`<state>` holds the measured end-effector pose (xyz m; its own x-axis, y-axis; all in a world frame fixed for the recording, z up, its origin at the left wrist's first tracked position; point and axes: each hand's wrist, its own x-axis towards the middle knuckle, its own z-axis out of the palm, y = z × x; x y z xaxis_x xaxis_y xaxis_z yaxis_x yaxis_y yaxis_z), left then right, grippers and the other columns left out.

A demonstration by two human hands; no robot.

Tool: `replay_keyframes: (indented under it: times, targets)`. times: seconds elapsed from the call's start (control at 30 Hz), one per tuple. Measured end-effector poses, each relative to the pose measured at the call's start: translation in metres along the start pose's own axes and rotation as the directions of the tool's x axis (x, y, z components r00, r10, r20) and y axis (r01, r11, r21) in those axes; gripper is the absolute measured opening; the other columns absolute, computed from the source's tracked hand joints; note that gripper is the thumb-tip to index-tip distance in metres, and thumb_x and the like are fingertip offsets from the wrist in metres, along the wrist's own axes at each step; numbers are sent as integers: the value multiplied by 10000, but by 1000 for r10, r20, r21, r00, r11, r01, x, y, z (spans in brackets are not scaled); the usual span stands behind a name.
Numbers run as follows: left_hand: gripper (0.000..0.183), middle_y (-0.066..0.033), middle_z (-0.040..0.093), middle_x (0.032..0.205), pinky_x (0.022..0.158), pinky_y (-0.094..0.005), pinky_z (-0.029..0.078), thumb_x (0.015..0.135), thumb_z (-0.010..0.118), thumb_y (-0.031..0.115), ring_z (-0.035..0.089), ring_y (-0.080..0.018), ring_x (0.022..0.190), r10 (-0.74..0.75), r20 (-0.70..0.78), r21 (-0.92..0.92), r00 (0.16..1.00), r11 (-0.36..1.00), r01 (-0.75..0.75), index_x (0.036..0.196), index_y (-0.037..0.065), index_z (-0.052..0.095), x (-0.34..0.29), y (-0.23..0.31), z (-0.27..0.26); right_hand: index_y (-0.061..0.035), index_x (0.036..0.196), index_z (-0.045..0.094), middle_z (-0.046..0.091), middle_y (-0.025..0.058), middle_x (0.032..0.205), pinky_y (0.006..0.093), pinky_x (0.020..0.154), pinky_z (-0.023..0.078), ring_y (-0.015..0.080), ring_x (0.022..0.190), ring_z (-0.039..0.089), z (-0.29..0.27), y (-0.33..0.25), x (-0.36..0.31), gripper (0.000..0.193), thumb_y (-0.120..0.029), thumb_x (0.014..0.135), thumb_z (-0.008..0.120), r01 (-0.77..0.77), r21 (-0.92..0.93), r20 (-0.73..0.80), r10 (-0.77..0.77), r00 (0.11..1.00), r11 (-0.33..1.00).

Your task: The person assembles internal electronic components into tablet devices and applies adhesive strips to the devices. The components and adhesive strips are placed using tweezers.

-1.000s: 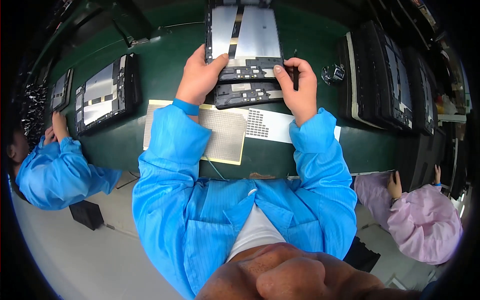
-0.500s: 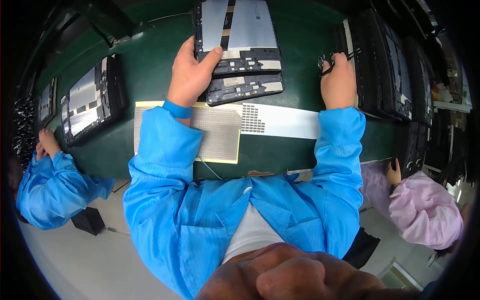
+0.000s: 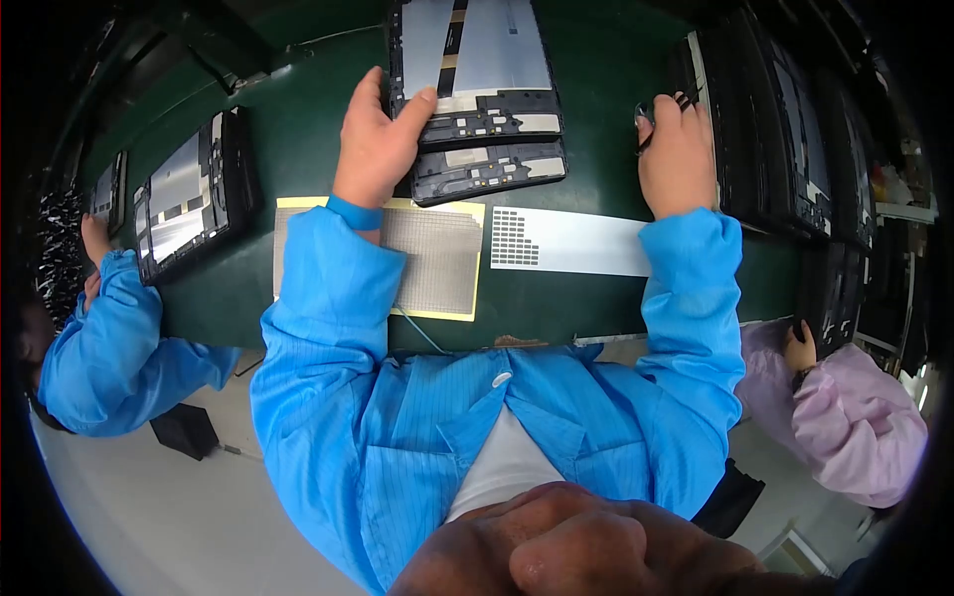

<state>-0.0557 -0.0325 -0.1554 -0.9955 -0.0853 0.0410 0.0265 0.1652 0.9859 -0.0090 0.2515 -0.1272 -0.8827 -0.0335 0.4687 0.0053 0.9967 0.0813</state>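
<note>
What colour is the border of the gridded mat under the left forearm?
Pale yellow, around a grey gridded mat; the head view shows it.

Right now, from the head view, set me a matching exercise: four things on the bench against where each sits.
Things:
1. left hand
2. right hand
3. white strip of small parts
4. yellow-edged mesh mat

Places:
A. under the left sleeve
B. on the open tablet frame
C. between the two sleeves
D. beside the stacked trays, holding tweezers

Pairs: 1-B, 2-D, 3-C, 4-A
</note>
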Motion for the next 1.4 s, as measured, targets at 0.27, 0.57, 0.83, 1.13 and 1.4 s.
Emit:
replay_keyframes:
  times: [0.27,0.57,0.83,1.13,1.4]
  targets:
    - [151,-70,613,871,786,-348,452,721,681,50,582,-240,844,558,553,110,618,687,-718,853,10,619,-61,60,-14,22,1088,567,562,97,989,271,731,496,136,840,590,-48,-18,-59,236,-145,941,486,-364,931,356,-157,921,-25]
    - [291,-99,569,963,809,-381,435,635,740,120,541,-289,919,336,771,260,542,610,-748,883,28,619,-90,22,5,-11,885,498,590,71,791,240,658,491,119,750,590,-13,-59,-57,148,-28,826,633,-652,746,638,-137,758,-134]
    - [282,-89,567,955,816,-380,433,640,737,140,535,-282,934,327,774,264,542,612,-746,876,35,626,-87,21,5,-7,859,501,584,75,781,246,639,469,112,745,570,-6,-58,-62,153,-1,805,644,-520,853,518,-190,834,45]
    - [275,-82,592,931,787,-378,450,628,736,118,554,-284,899,399,757,234,518,575,-784,860,23,624,-86,18,-3,20,892,484,596,113,822,283,697,533,176,772,637,-22,-60,-44,120,43,836,587,-576,769,581,-73,810,-278]
    - [302,-99,581,956,808,-396,445,591,719,32,545,-292,927,514,555,384,654,539,-750,877,12,625,-71,19,-6,18,862,516,585,83,811,246,678,506,130,774,607,-7,-77,-17,112,19,821,620,-435,900,417,-228,880,-33]
